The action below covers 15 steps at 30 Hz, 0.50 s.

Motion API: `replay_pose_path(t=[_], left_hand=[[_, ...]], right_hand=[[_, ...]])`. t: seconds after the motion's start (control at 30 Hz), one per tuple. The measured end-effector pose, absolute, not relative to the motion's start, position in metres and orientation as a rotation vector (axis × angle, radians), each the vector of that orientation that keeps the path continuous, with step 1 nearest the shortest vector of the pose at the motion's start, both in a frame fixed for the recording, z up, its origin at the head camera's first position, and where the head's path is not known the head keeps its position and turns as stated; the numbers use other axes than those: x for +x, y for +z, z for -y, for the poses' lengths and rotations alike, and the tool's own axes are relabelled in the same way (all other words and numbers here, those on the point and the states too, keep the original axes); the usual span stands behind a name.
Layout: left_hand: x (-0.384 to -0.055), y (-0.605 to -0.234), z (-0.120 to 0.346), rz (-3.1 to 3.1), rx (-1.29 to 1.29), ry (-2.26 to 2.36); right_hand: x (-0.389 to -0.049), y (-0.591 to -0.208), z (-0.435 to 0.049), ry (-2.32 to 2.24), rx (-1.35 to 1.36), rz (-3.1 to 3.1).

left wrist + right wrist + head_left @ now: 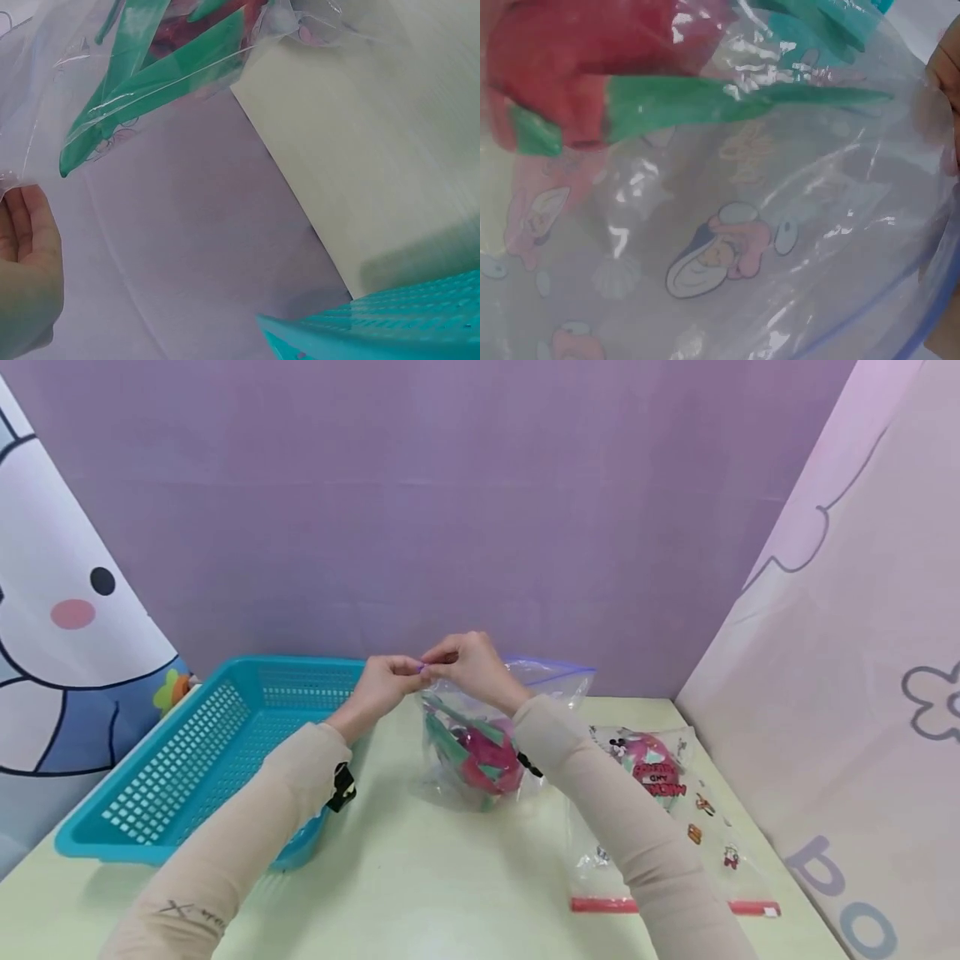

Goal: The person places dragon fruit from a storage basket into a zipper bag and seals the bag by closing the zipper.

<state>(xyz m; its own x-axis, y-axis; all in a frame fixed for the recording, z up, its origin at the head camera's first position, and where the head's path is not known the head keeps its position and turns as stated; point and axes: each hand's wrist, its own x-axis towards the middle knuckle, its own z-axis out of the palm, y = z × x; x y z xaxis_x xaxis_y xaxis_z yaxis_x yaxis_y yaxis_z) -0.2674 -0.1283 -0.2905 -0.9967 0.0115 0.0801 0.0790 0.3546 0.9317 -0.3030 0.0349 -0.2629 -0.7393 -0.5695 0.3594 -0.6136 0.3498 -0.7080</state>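
A clear zip bag (442, 789) with a blue-purple closure strip (558, 665) stands on the table. Inside is a red and green item (562, 75) with long green strips; its kind cannot be told. My left hand (378, 689) pinches the left end of the closure between thumb and fingers. Right beside it, my right hand (478, 672) pinches the same end, fingertips close to the left ones. Further right, the closure gapes apart. The right wrist view shows cartoon figures (720, 255) printed on the bag.
A turquoise perforated basket (157, 852) stands at the left. On the right, a second clear bag (660, 868) with a red edge strip lies flat, a pink and green item (648, 756) inside. Behind the table rises a purple backdrop (450, 510); a printed pale panel (847, 693) flanks the right.
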Motion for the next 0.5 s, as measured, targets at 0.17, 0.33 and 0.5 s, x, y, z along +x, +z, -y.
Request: replay_pose_path(t=[0.17, 0.33, 0.5], left_hand=[[-0.2687, -0.2881, 0.1289, 2.546, -0.083, -1.704], [-0.2699, -0.2854, 0.1289, 2.568, -0.062, -1.683], [-0.2719, -0.2872, 0.1268, 2.57, -0.053, -1.684]], right_hand=[[-0.3044, -0.2636, -0.0332, 1.309, 1.136, 2.493], [-0.3075, -0.2652, -0.0344, 1.297, 1.146, 2.502], [-0.31, -0.2709, -0.04, 1.341, 1.128, 2.528]])
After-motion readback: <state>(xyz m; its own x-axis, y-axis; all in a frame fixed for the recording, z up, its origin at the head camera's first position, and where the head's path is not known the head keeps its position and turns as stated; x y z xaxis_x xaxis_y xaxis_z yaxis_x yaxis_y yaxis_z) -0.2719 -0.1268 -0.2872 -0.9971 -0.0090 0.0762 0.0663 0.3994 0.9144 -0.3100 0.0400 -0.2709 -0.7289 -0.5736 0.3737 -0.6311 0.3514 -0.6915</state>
